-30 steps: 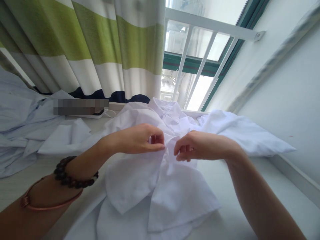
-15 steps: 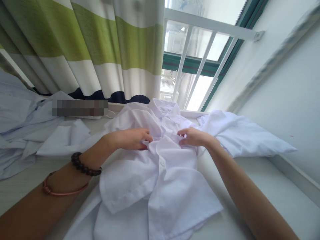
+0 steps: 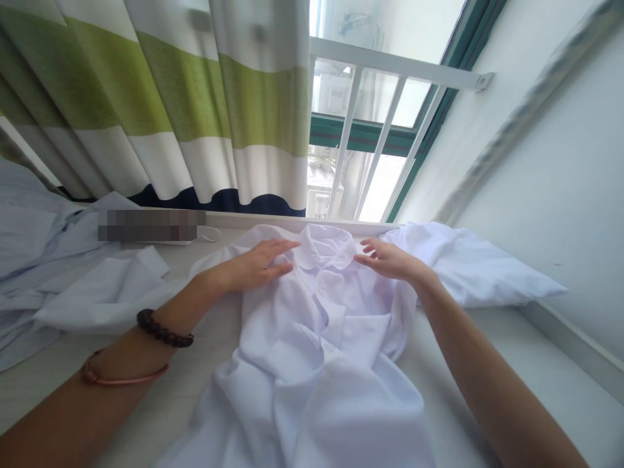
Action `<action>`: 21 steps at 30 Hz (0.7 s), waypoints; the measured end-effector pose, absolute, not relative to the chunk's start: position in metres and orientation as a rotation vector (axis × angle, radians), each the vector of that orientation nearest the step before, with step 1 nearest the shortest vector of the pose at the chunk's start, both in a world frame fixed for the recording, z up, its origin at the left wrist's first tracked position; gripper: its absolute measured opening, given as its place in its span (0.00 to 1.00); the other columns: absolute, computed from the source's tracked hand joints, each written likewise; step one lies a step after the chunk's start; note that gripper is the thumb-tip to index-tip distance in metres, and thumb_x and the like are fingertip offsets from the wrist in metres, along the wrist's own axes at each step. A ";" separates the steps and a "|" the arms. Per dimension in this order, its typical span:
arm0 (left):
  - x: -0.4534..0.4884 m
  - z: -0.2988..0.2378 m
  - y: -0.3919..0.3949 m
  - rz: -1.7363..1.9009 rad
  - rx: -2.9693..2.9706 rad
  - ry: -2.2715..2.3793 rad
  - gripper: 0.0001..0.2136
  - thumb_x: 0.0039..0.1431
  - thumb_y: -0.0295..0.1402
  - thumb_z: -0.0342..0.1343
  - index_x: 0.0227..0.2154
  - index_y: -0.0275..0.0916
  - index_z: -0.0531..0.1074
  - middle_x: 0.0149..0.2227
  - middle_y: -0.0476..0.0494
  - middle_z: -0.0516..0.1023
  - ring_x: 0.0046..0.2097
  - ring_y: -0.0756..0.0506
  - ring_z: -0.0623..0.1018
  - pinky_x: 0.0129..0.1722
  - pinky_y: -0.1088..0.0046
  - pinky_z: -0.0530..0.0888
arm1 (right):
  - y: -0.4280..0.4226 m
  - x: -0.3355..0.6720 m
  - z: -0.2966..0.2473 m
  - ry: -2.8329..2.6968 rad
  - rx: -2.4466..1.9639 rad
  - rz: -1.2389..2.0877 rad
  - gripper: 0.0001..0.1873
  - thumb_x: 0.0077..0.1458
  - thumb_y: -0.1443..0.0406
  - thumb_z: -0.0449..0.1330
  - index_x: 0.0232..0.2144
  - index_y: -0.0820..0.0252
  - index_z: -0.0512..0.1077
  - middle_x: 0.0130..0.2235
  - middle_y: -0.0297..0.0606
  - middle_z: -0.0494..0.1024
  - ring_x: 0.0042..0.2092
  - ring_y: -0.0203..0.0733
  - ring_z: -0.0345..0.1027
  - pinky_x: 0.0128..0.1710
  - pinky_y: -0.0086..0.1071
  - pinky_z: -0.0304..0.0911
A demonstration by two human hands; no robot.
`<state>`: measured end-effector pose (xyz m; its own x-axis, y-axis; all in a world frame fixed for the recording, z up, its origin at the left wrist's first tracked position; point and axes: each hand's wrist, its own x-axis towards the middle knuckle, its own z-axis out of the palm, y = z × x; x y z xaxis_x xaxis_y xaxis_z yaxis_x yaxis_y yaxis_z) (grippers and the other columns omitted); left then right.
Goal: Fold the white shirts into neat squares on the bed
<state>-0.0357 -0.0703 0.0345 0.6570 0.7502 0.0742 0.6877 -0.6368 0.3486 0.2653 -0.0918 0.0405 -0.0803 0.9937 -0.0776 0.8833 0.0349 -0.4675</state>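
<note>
A white collared shirt [image 3: 302, 325] lies front up before me, its collar [image 3: 325, 250] at the far end and its lower part rumpled toward me. My left hand [image 3: 266, 263] is at the collar's left side over the shoulder, fingers stretched out and apart, holding nothing. On the collar's right, my right hand [image 3: 387, 258] hovers near the other shoulder with thumb and fingers spread, also holding nothing. Whether either hand's fingertips touch the cloth is hard to tell. A dark bead bracelet [image 3: 163, 330] and a reddish bangle [image 3: 127, 379] circle my left wrist and forearm.
A heap of white garments [image 3: 97, 279] lies at the left, beside a blurred-out box [image 3: 151, 226]. More folded white cloth [image 3: 468, 263] sits at the right against the wall. Behind are a green-and-white striped curtain [image 3: 263, 104] and a white window railing [image 3: 400, 62].
Both hands have let go of the shirt's front and moved up to the collar, fingers opening. The shirt front is stretched out more, and its hem has shifted toward me.
</note>
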 end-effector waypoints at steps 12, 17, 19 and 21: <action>-0.030 0.078 -0.084 -0.186 2.365 1.445 0.26 0.60 0.54 0.40 0.35 0.40 0.76 0.31 0.43 0.79 0.34 0.41 0.77 0.36 0.68 0.69 | -0.089 0.249 0.029 -1.887 -1.752 1.049 0.34 0.57 0.38 0.39 0.29 0.61 0.66 0.29 0.41 0.74 0.26 0.38 0.70 0.27 0.30 0.64; -0.028 0.065 -0.047 0.001 2.395 1.701 0.34 0.56 0.61 0.39 0.47 0.34 0.70 0.47 0.33 0.76 0.45 0.37 0.75 0.43 0.64 0.69 | -0.091 0.241 0.031 -2.086 -1.823 0.817 0.33 0.57 0.40 0.43 0.25 0.60 0.69 0.29 0.42 0.76 0.34 0.44 0.71 0.35 0.32 0.63; -0.026 0.059 -0.037 -0.062 2.397 1.582 0.37 0.53 0.62 0.44 0.52 0.34 0.67 0.53 0.31 0.72 0.51 0.35 0.72 0.47 0.63 0.68 | -0.092 0.245 0.034 -2.107 -1.736 0.923 0.27 0.54 0.43 0.52 0.32 0.60 0.73 0.37 0.41 0.78 0.40 0.45 0.71 0.37 0.31 0.64; -0.027 0.052 -0.029 -0.120 2.426 1.493 0.38 0.46 0.62 0.53 0.53 0.38 0.67 0.55 0.33 0.71 0.55 0.32 0.69 0.49 0.62 0.67 | -0.092 0.254 0.037 -2.149 -1.581 1.065 0.22 0.50 0.48 0.61 0.39 0.58 0.75 0.43 0.39 0.78 0.44 0.46 0.70 0.40 0.30 0.64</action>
